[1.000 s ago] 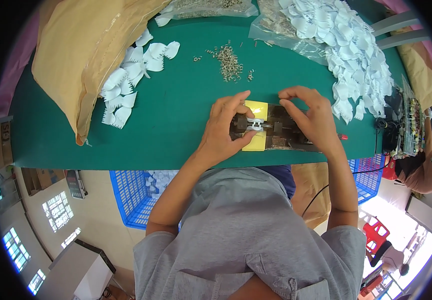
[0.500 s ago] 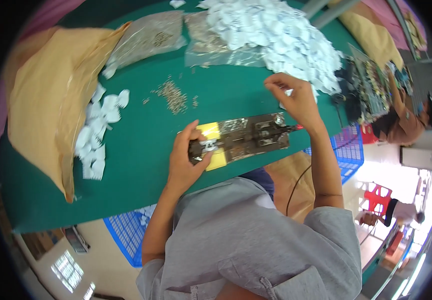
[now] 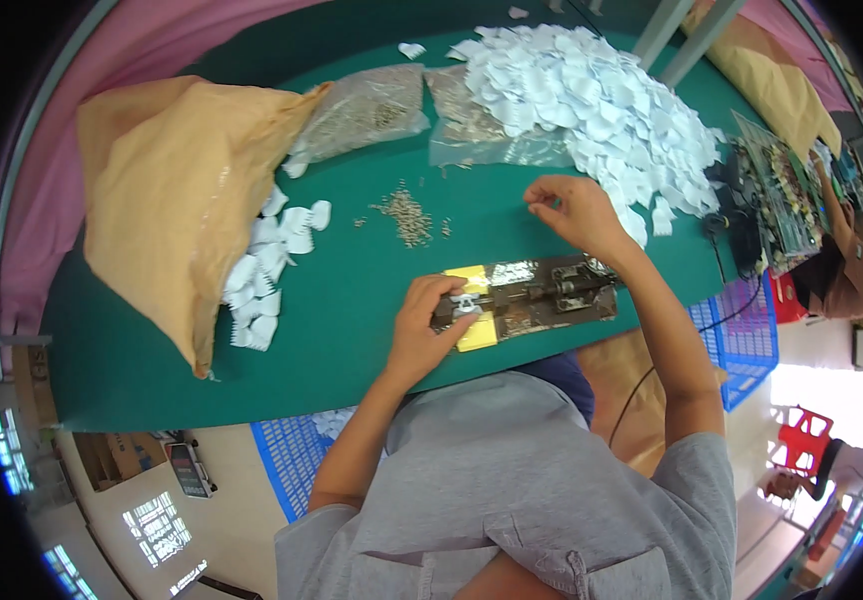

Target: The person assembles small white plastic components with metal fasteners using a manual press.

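Observation:
My left hand rests at the left end of a dark fixture on the green table. Its thumb and fingers close on either side of a small white plastic piece, which sits in the fixture next to a yellow patch. My right hand is raised above and beyond the fixture, fingers curled and thumb drawn in. Whether anything is between those fingertips is too small to make out. Left of that hand lies a loose heap of tiny metal parts, apparently screws.
A big pile of white pieces covers the far right. Clear bags of small parts lie at the back. A tan sack with white pieces at its mouth stands left. Blue baskets flank me below. Another person sits right.
My right hand has moved left, closer to the heap of small metal parts. The left hand stays on the white piece at the fixture. The whole view has shifted.

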Tool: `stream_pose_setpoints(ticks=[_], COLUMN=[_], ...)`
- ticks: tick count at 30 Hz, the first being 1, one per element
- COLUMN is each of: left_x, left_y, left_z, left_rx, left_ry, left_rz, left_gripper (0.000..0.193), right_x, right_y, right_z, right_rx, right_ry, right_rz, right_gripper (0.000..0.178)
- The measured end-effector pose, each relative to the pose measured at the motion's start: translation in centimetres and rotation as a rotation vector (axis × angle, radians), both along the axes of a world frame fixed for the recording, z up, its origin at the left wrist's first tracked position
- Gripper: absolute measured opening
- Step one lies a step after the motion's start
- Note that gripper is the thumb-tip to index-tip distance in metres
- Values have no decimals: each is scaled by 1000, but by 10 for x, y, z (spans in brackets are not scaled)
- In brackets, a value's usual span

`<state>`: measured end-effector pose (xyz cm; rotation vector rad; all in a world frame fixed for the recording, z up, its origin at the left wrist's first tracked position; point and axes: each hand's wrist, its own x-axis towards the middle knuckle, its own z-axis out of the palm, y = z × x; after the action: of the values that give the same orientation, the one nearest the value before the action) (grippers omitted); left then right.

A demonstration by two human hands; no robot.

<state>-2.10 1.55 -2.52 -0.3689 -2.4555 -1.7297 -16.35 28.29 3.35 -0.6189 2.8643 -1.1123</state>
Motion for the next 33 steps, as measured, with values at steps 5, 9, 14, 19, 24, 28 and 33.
stream_pose_setpoints(ticks=[5,9,14,19,24,28,33], left_x=[1,4,3,3,2,-1,0], left_y=[-3,-7,-5,-8,-6,-5,-5], left_z=[2,4,4,2,5,2,2], left_rx=[-35,-44,-22,-22,-38,-38,10], left_ry=[37,40,31,1,14,9,23], left_rz=[-8,6,-12,1,-6,-12,-9], left_gripper=[46,42,42,42,43,43,42], right_x=[-82,-85,-93,-73,-69,-91,-78], right_y=[-46,-81,-88,-74,-72,-92,-85], right_z=[-54,-57,-67,-63,-54,-61,-49], right_rx=[-26,95,220,171,-19,193,161], right_ry=[-27,-44,3,32,40,-51,-93], right_rz=[104,-57,-73,54,27,-30,190], right_gripper=[15,17,19,20,17,18,20])
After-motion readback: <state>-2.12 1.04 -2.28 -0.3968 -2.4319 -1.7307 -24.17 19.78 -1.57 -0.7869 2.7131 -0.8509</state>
